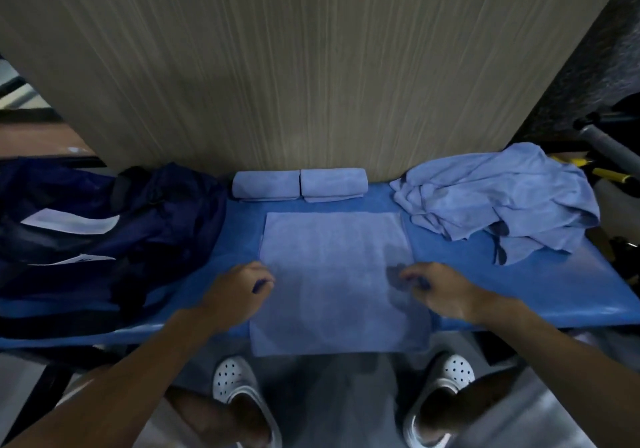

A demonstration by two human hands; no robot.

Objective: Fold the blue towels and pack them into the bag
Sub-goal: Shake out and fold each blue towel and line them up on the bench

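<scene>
A light blue towel [336, 274] lies spread flat on the blue bench [485, 285], its near edge hanging over the front. My left hand [239, 288] pinches the towel's left edge and my right hand [440, 288] pinches its right edge, both about halfway along. Two folded towels [299, 184] sit side by side at the back against the wall. A heap of unfolded blue towels [502, 202] lies at the back right. The dark navy bag [104, 233] slumps on the bench's left end.
A wood-grain wall panel [294, 67] rises right behind the bench. Yellow-handled tools and a grey pipe [606, 150] lie past the right end. My feet in white perforated clogs [235, 382] stand on the floor below the front edge.
</scene>
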